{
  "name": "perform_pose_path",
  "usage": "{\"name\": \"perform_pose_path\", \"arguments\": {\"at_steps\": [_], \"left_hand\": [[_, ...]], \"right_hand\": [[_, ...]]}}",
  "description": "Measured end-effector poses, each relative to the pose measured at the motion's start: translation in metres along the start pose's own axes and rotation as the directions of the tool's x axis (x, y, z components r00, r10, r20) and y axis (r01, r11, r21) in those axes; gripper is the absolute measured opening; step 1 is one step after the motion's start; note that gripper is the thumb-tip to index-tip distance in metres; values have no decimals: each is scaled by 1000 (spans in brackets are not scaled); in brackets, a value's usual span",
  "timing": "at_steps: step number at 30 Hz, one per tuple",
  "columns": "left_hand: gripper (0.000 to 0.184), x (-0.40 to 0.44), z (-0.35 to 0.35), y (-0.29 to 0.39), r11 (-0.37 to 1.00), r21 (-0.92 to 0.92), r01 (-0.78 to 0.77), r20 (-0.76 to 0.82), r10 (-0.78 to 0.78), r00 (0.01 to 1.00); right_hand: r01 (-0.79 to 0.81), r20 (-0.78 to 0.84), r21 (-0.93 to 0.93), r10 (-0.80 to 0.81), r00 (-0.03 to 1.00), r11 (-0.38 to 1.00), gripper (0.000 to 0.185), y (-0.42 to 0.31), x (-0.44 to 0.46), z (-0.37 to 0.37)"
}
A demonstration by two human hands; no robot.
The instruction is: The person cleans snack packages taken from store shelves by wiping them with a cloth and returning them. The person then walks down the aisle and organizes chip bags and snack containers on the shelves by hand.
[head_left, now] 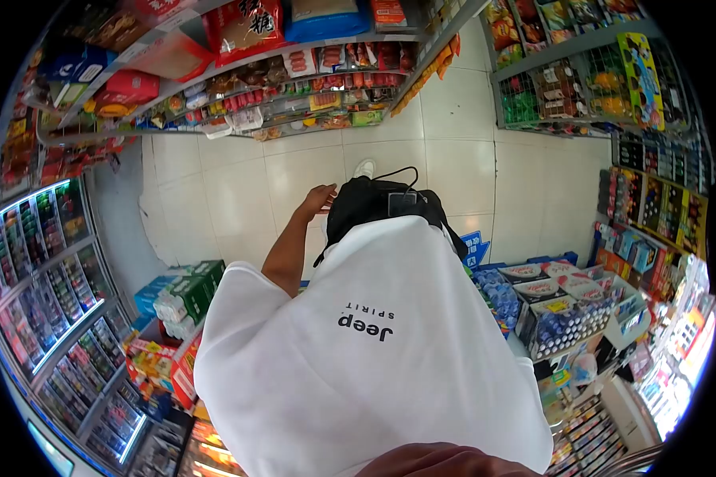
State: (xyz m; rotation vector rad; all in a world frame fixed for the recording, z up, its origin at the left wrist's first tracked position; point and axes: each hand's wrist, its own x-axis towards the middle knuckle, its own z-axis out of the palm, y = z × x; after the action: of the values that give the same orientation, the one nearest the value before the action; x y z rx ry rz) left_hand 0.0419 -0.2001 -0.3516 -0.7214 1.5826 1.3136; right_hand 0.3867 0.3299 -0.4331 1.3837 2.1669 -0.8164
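Left hand (321, 197): hung at the end of the lowered arm (285, 250), beside the black item, its fingers partly bent. Whether they touched the black item or gripped anything could not be told.
Right hand: lay out of view, so its grip could not be told either.
Black item (356, 208): sat at the far end of the shirt, just right of the left hand; bag or garment, it was hard to say.
Cord (416, 176): looped up from the black item, beside a small dark box (398, 204).
Shirt (453, 358): was white, with "Jeep SPIRIT" printed on it upside down to the view.
Shoe (364, 168): showed pale just past the black item, on the tiled floor (453, 111).
Shelves ahead: held a red bag (243, 36) and a blue bag (326, 22) above rows of packaged snacks (310, 103).
Wire rack (565, 91): stood ahead on the right, a yellow-edged card (641, 79) on its front.
Lit fridge (48, 246): lined the left side, its rows filled with drinks.
Green carton (197, 290): lay on the near left, beside a blue pack (153, 300).
Blue sign (475, 250): showed just right of the black item.
Carton stack (561, 294): stood on the right, next to blue bottles (497, 296).
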Motion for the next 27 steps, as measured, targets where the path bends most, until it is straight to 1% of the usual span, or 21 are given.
{"name": "perform_pose_path", "arguments": {"at_steps": [4, 5, 6, 8, 9, 10, 12, 13, 14, 16, 17, 18, 19, 20, 21, 22, 23, 24, 25, 26, 27], "left_hand": [[40, -70, 53, 13, 985, -173, -11, 127, 33, 991], [40, -82, 67, 10, 978, -209, -14, 162, 49, 986], [35, -60, 81, -26, 952, -305, -17, 254, 99, 962], [29, -102, 125, -28, 944, -327, -41, 217, 117, 969], [27, -118, 147, -25, 943, -327, -62, 202, 133, 970], [24, -119, 160, -36, 943, -331, -38, 264, 131, 956], [25, -130, 197, -50, 886, -463, 3, 254, 129, 959], [25, -136, 215, -53, 849, -527, 24, 252, 129, 959], [28, -145, 230, -52, 838, -541, 69, 238, 74, 968], [31, -159, 254, -55, 813, -582, 20, 206, 124, 971], [33, -164, 264, -55, 797, -604, -6, 188, 150, 971], [35, -169, 272, -53, 811, -584, -30, 177, 163, 971], [38, -175, 277, -50, 828, -559, -52, 165, 173, 971], [40, -182, 284, -42, 845, -529, -75, 154, 182, 971], [42, -199, 297, -22, 813, -581, -36, 104, 119, 987], [43, -220, 309, 6, 779, -627, -14, 60, 66, 996], [45, -228, 322, 28, 744, -668, 0, 22, 19, 1000], [46, -205, 314, 10, 732, -681, 2, 122, 112, 986], [47, -180, 304, -8, 723, -690, 17, 227, 194, 954], [44, -187, 313, 18, 786, -618, 33, 184, 104, 978], [39, -173, 313, 18, 831, -555, -18, 159, 128, 979]], "right_hand": [[45, -32, -171, -51, 998, 984, 62, -14, 38, -48], [142, -33, -73, -144, 989, 987, 58, -29, 48, -76], [237, -41, 27, -236, 971, 971, 55, -78, 42, -113], [358, -79, 43, -354, 932, 933, 47, -87, 99, -146], [395, -101, 194, -382, 919, 898, 43, -102, 115, -162], [417, -128, 339, -397, 909, 843, 39, -118, 125, -186], [381, -108, 403, -370, 923, 832, 38, -149, 132, -232], [364, -100, 430, -357, 929, 826, 37, -152, 137, -248], [353, -92, 436, -349, 933, 828, 37, -141, 146, -257], [348, -82, 444, -349, 934, 826, 37, -131, 165, -269], [359, -57, 413, -370, 927, 837, 38, -118, 174, -271], [339, -70, 351, -337, 939, 873, 32, -95, 192, -265], [307, -32, 386, -320, 947, 870, 35, -76, 198, -261], [246, 24, 484, -293, 956, 840, 37, -52, 205, -254], [211, 55, 417, -256, 965, 884, 38, -32, 209, -252], [196, 43, 403, -233, 972, 894, 40, -12, 211, -244], [125, 43, 467, -164, 985, 876, 42, 20, 225, -226], [40, 77, 380, -75, 994, 924, 44, 18, 209, -231], [99, 96, 257, -127, 987, 961, 46, 17, 193, -238], [55, 117, 195, -79, 990, 979, 47, 15, 188, -239], [12, 137, 130, -30, 990, 991, 48, 13, 181, -240]]}}
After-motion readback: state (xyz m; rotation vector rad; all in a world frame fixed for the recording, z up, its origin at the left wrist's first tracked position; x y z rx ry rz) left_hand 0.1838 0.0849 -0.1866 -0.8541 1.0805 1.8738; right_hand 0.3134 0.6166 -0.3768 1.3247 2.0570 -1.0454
